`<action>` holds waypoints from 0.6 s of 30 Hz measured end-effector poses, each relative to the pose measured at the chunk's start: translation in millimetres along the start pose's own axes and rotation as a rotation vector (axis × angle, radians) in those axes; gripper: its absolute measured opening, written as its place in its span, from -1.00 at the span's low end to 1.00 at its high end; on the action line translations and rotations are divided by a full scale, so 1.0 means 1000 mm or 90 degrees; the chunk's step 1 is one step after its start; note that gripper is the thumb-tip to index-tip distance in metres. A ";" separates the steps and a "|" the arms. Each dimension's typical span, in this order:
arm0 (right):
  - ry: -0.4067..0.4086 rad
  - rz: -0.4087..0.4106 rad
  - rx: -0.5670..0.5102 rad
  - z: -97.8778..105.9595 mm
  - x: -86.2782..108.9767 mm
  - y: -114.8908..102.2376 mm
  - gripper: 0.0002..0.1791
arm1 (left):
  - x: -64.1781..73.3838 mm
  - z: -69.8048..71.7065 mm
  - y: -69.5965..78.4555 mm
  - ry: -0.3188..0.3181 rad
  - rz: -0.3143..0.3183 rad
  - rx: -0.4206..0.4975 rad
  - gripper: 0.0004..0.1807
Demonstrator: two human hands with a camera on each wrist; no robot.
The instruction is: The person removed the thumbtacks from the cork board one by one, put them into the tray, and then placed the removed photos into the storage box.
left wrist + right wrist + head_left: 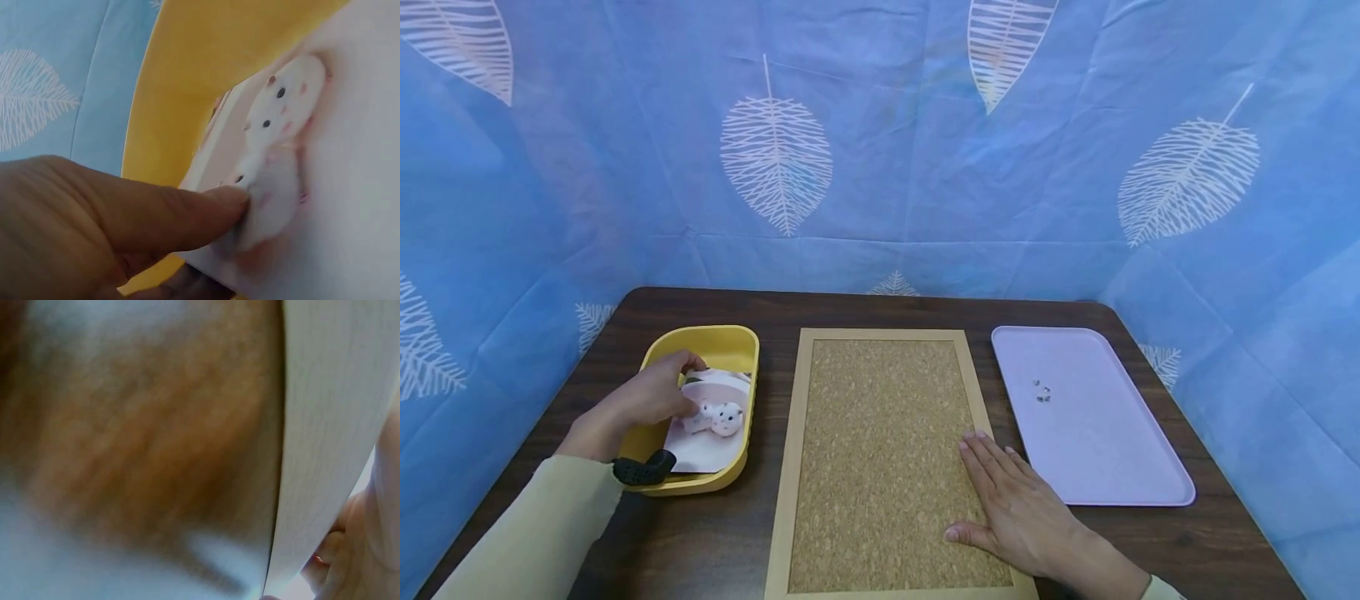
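Note:
My left hand (pixel 658 392) reaches into a yellow bin (pixel 718 337) at the left and pinches a photo print (pixel 711 450). In the left wrist view the thumb (pixel 187 212) lies over the picture of two white, dotted toy-like figures, and fingers pass behind the print's edge. A cork board (pixel 880 458) with a pale wooden frame lies in the middle of the table. My right hand (pixel 1026 508) rests on its right side, fingers straight, over cork and frame. The right wrist view is mostly blurred, with the board's pale frame (pixel 331 412) at its right.
Right of the board lies a lilac tray (pixel 1105 433) holding several tiny pieces (pixel 1042 392), too small to identify. All stand on a dark wooden table (pixel 865 306). A blue cloth (pixel 895 183) with white leaf prints hangs behind and at both sides.

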State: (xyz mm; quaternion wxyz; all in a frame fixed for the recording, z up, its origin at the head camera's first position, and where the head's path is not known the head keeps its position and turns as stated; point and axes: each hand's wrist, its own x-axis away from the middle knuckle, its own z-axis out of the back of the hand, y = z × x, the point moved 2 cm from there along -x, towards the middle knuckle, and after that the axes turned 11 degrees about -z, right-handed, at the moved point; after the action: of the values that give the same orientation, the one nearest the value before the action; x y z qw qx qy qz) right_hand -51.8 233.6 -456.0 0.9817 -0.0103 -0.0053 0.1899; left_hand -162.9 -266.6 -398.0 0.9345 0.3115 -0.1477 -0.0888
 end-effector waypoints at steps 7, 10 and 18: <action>0.003 -0.001 0.001 0.001 -0.002 -0.002 0.20 | 0.004 0.000 0.009 -0.016 0.040 -0.076 -0.10; 0.003 -0.003 0.000 0.000 -0.003 -0.003 0.20 | 0.008 0.003 0.015 -0.007 0.062 -0.099 -0.10; 0.020 -0.021 -0.078 0.010 -0.009 0.000 0.12 | 0.034 0.009 0.061 0.113 0.015 -0.102 -0.24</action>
State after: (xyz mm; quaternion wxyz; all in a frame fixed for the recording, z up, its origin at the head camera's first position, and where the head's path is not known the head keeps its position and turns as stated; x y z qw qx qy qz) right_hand -60.5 230.9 -446.2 0.9823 -0.0735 -0.0015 0.1725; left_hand -129.5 -232.1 -347.1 0.9667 0.2410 -0.0602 -0.0613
